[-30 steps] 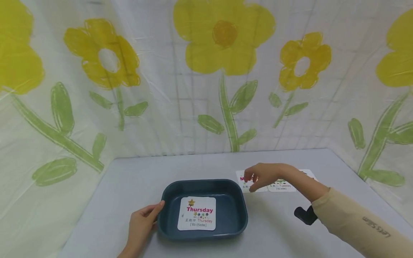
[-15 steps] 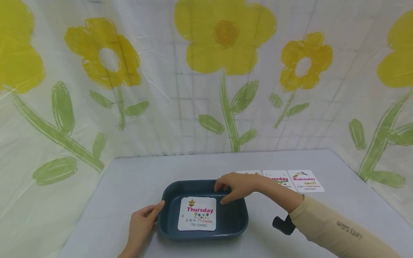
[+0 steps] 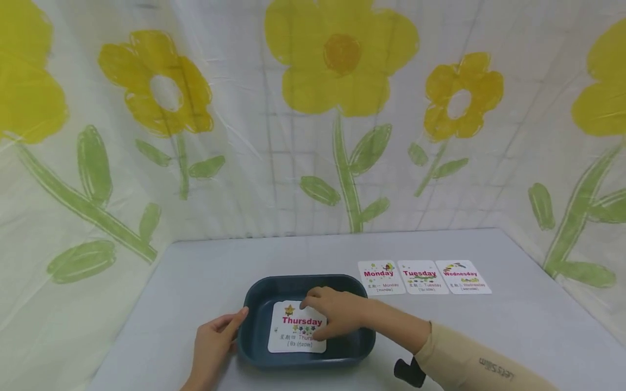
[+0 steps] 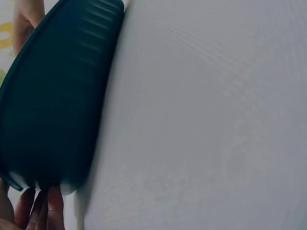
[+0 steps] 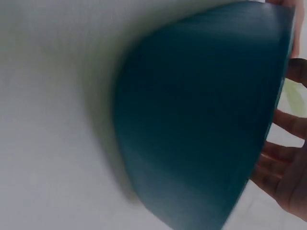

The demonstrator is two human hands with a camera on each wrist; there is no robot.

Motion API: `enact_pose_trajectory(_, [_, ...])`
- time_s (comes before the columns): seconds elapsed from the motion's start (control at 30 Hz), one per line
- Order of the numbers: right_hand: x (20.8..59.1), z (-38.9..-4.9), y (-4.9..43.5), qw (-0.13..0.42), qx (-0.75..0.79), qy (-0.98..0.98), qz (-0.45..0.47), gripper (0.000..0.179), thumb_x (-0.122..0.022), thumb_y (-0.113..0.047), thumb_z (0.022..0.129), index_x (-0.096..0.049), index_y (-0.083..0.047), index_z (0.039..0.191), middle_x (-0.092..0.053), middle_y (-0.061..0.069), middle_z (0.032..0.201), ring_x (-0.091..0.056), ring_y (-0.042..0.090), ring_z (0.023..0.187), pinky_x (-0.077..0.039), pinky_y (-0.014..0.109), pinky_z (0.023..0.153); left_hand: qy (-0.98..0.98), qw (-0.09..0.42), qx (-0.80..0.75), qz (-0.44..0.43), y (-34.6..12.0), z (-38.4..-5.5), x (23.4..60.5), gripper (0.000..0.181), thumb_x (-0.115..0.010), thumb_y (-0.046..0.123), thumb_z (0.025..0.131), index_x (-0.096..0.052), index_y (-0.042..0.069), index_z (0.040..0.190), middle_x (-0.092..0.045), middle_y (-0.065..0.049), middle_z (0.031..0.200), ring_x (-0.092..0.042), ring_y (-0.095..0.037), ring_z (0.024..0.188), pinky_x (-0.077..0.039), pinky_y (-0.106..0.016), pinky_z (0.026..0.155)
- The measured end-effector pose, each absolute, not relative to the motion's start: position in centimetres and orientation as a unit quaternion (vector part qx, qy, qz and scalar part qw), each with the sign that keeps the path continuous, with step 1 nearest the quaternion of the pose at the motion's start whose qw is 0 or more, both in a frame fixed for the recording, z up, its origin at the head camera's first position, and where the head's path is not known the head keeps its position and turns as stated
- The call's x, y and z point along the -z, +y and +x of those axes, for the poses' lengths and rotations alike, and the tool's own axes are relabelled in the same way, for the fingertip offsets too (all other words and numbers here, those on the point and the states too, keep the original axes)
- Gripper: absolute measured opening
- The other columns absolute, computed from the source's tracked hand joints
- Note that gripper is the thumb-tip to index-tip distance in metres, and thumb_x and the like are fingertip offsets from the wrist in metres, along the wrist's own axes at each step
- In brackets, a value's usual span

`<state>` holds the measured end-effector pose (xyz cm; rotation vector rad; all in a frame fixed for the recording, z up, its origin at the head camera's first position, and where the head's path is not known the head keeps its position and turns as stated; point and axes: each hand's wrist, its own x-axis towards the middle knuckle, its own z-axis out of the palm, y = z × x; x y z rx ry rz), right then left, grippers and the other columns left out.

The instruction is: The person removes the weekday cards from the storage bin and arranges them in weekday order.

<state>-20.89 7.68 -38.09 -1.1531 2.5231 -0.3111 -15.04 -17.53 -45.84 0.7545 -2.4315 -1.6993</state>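
A dark teal tray (image 3: 258,312) stands on the table. Inside it lies a white card printed "Thursday" (image 3: 292,329), its lower right partly covered by fingers. My left hand (image 3: 214,342) grips the tray's left end, thumb at the rim and fingers against the outer wall, which also shows in the left wrist view (image 4: 45,211). Reaching in over the right rim, my right hand (image 3: 342,313) is at the card's right side, thumb and fingers spread apart. In the right wrist view the tray wall (image 5: 201,120) hides the fingertips.
To the right of the tray, cards reading "Monday" (image 3: 381,278), "Tuesday" (image 3: 423,277) and "Wednesday" (image 3: 463,277) lie side by side in a row. Behind the table (image 3: 195,282) hangs a white curtain (image 3: 235,179) with yellow flowers.
My right hand has moved left from over the Monday and Tuesday cards, across the tray's rim, to the Thursday card. The card row is uncovered now. My left hand stays at the tray.
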Motion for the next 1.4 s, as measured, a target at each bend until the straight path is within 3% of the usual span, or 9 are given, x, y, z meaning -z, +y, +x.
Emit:
enact_pose_trajectory(0.3, [39.8,-20.1,6.5,0.163,0.086,0.895,-0.406,0.061,-0.076,-0.041,0.073,-0.051,-0.027,0.127,-0.043,0.003,0.138,-0.043,0.020,0.122,-0.046,0.043,0.090,-0.795,0.035,0.558,0.235,-17.3,-14.8,46.1,0.068,-0.066,0.063,0.071,-0.069,0.002,0.100,-0.069,-0.013,0.099,-0.066,-0.018,0.082,-0.047,-0.021,0.056])
enact_pose_trajectory(0.57, [40.5,-20.0,6.1,0.134,0.062,0.900,-0.411,0.065,-0.076,-0.043,0.072,-0.051,-0.023,0.128,-0.046,0.005,0.133,-0.044,0.021,0.121,-0.046,0.040,0.091,-0.797,0.033,0.553,0.239,-17.5,-14.7,46.1,0.071,-0.065,0.066,0.070,-0.069,0.002,0.101,-0.068,-0.015,0.103,-0.065,-0.018,0.082,-0.046,-0.021,0.056])
enact_pose_trajectory(0.87, [41.9,-20.4,5.6,0.125,0.055,0.902,-0.410,0.075,-0.078,-0.046,0.069,-0.046,-0.022,0.132,-0.043,0.009,0.137,-0.042,0.026,0.125,-0.041,0.044,0.096,-0.801,0.040,0.545,0.246,-17.5,-14.6,46.0,0.069,-0.065,0.064,0.071,-0.069,0.001,0.100,-0.067,-0.017,0.104,-0.065,-0.018,0.082,-0.048,-0.021,0.056])
enact_pose_trajectory(1.3, [42.4,-21.3,5.6,0.107,0.076,0.901,-0.414,0.071,-0.080,-0.047,0.064,-0.051,-0.026,0.126,-0.047,0.006,0.131,-0.042,0.025,0.120,-0.033,0.046,0.102,-0.798,0.046,0.550,0.241,-17.4,-14.9,45.7,0.065,-0.066,0.060,0.074,-0.068,0.000,0.100,-0.067,-0.018,0.106,-0.066,-0.022,0.084,-0.051,-0.024,0.059])
enact_pose_trajectory(1.4, [42.3,-21.5,5.7,0.107,0.087,0.898,-0.417,0.070,-0.080,-0.046,0.065,-0.051,-0.026,0.126,-0.044,0.006,0.133,-0.042,0.025,0.121,-0.037,0.045,0.100,-0.798,0.045,0.551,0.241,-17.4,-14.9,45.7,0.063,-0.066,0.058,0.075,-0.068,0.000,0.100,-0.067,-0.017,0.104,-0.066,-0.020,0.083,-0.050,-0.022,0.057])
